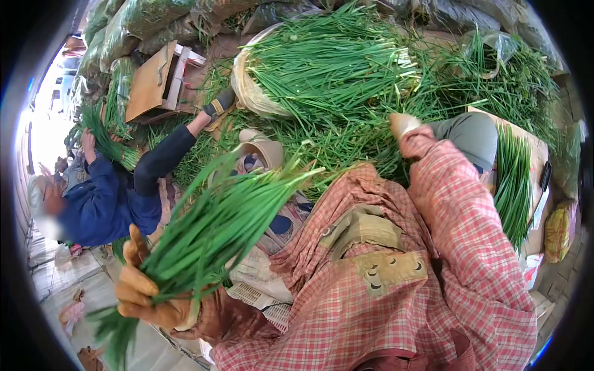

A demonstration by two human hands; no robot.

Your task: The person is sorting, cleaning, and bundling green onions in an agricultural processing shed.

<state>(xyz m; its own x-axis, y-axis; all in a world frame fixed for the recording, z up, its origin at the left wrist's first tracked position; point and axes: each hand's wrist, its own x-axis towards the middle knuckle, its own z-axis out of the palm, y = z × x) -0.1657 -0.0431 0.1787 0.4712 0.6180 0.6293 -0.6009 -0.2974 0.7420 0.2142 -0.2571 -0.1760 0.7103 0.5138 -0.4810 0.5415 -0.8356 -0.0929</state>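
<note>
Left hand [143, 290]: gloved in orange-brown, low at the near left, fingers curled shut around the lower part of a bunch of green chives [213, 232].
Bunch of green chives: gripped near its cut end, blades fanning up and to the right toward the middle of the view; a short tuft of ends sticking out below the glove.
Right hand [402, 123]: far end of a plaid sleeve [451, 210], reaching out into the spread greens — only the back of a pale glove visible, so open or closed cannot be told.
Lap: red-and-cream plaid cloth [371, 297] with a tan patch, filling the near right.
Woven sacking [272, 278]: just beside the plaid, under the held bunch.
Loose chives on the ground [334, 139]: thick green layer beyond the lap, touching the right glove.
Cardboard box [532, 161]: at the right edge, more chives lying along it.
Big bundle [322, 68]: further back, wrapped at its base in pale plastic, tips pointing right.
Other person [117, 198]: on the left in a blue top and dark trousers, holding a separate bunch up.
Wooden crate [158, 83]: tilted, beyond that person.
Bagged greens [142, 21]: stacked along the far top edge.
</note>
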